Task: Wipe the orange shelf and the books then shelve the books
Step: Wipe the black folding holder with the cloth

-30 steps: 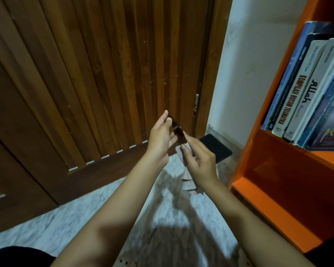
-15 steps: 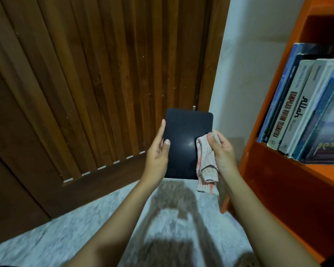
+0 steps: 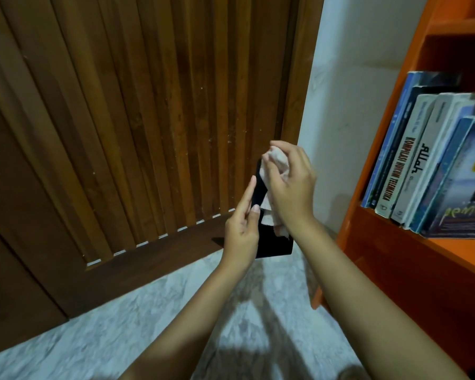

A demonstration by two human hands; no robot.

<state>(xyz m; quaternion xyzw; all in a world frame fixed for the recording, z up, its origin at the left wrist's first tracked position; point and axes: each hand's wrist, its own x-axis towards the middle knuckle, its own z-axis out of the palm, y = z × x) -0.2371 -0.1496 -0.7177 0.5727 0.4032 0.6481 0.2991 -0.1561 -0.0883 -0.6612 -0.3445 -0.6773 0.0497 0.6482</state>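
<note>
Right hand (image 3: 291, 185) moved up, cloth (image 3: 276, 163) bunched in its grip over black book (image 3: 272, 242); left hand (image 3: 242, 229) pinches the book's left edge, probably upright.

Slatted wooden door (image 3: 148, 119), white wall (image 3: 348, 105) beside it, pale marbled floor (image 3: 121, 338) below

Two hands (image 3: 269, 207), one cloth (image 3: 276, 165), one black book (image 3: 272, 242), about six shelved books (image 3: 422, 165).

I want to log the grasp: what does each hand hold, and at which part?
Left hand holds the black book by its left edge; right hand holds a bunched cloth against its top.
</note>
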